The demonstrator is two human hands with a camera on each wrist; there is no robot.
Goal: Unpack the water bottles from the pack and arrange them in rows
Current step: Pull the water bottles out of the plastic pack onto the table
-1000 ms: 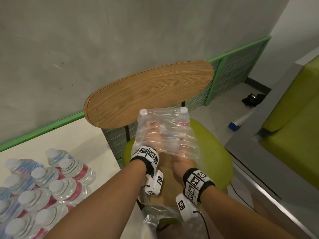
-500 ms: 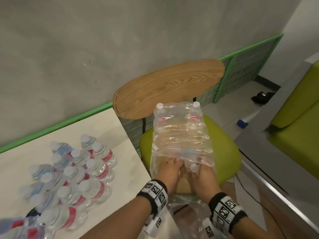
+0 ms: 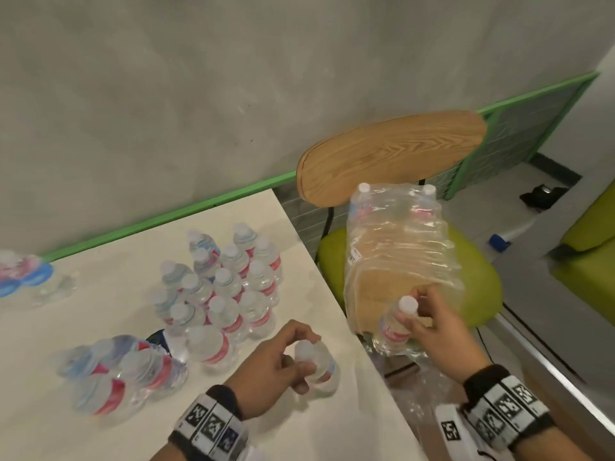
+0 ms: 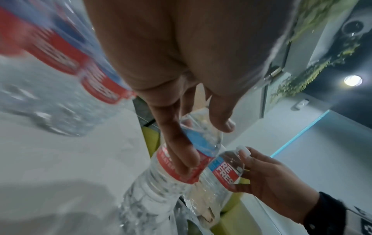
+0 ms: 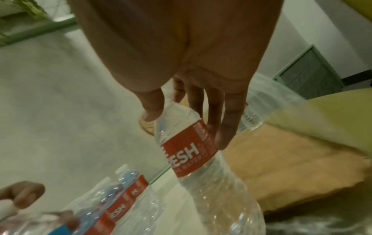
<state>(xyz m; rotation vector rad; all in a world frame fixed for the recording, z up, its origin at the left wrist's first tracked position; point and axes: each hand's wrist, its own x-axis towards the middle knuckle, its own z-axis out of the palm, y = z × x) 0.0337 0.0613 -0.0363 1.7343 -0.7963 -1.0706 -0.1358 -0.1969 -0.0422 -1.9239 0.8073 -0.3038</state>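
Note:
A clear plastic pack (image 3: 396, 257) with a cardboard base lies on the green chair seat (image 3: 476, 271); two bottles stay at its far end. My right hand (image 3: 414, 311) grips a red-labelled water bottle (image 3: 394, 327) by its shoulder at the pack's open near end; in the right wrist view the hand (image 5: 187, 127) holds that bottle (image 5: 187, 152). My left hand (image 3: 307, 356) holds another bottle (image 3: 316, 364) just above the white table (image 3: 100, 294) near its right edge, its fingers (image 4: 181, 159) round the label. Several bottles (image 3: 226, 284) stand grouped in rows on the table.
More bottles (image 3: 123, 371) are blurred at the table's near left, and another wrapped pack (image 3: 20, 271) lies far left. The chair's wooden back (image 3: 392, 154) stands by the grey wall. Loose plastic wrap (image 3: 419, 394) hangs below the seat. A green sofa (image 3: 592, 261) is on the right.
Both hands have drawn out of the pack, each with a bottle. The left hand has swung left over the table; the view has turned left toward the standing bottles.

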